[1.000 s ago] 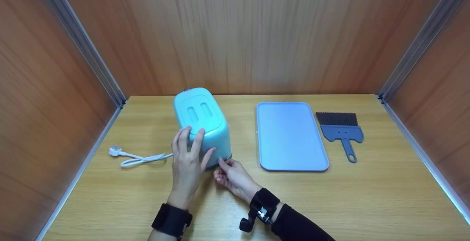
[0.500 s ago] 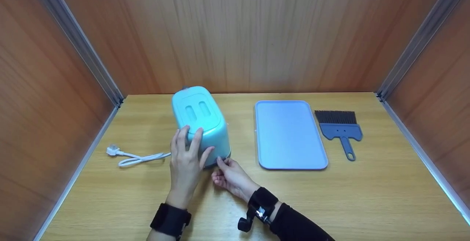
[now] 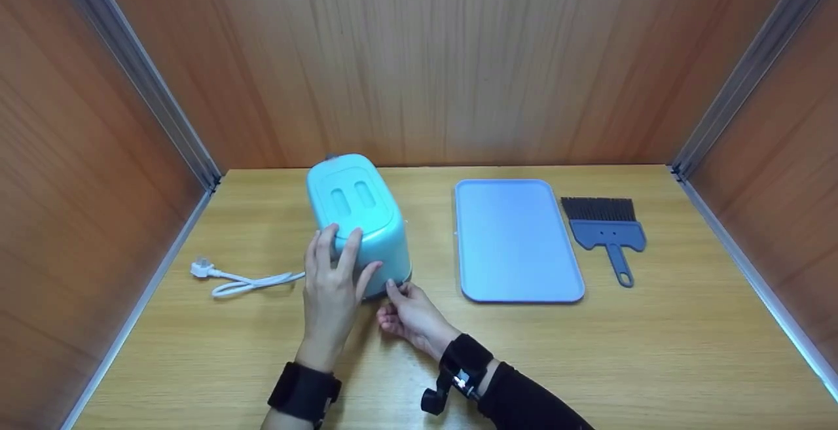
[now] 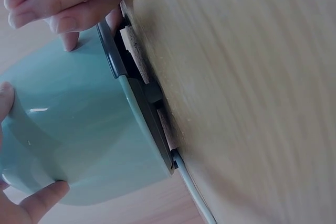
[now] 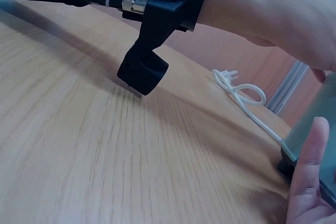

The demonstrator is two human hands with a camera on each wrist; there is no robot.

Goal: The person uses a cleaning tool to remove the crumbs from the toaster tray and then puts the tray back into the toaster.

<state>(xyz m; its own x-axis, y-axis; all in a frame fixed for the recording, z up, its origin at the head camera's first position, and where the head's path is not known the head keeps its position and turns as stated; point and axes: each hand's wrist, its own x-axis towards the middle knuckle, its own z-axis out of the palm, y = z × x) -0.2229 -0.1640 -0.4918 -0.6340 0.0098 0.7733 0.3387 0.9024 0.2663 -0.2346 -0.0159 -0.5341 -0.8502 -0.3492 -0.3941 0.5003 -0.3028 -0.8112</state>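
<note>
Touching turquoise appliance [image 3: 368,220], left fingers [image 3: 349,251] high, right fingers [image 3: 389,320] low

There are two hands [image 3: 329,296] [image 3: 419,322], two black wrist bands [image 3: 303,393], one blue-green toaster [image 3: 376,227], one white cord [image 3: 270,281], one blue tray [image 3: 520,240], one brush [image 3: 607,235] and one table [image 3: 655,351].

A glossy turquoise is worn by the appliance [image 3: 353,188], edged in black at its base [image 4: 109,51], while plain white is shown by the cord [image 3: 268,281] at eight o'clock from it. At three o'clock, unpatterned periwinkle blue is seen on the tray [image 3: 520,240], then slate blue on the black-bristled brush [image 3: 605,232]. The desk [image 3: 622,358] is streaked with yellow-tan wood grain, the twelve-o'clock panel [image 3: 419,63] with reddish-brown.
</note>
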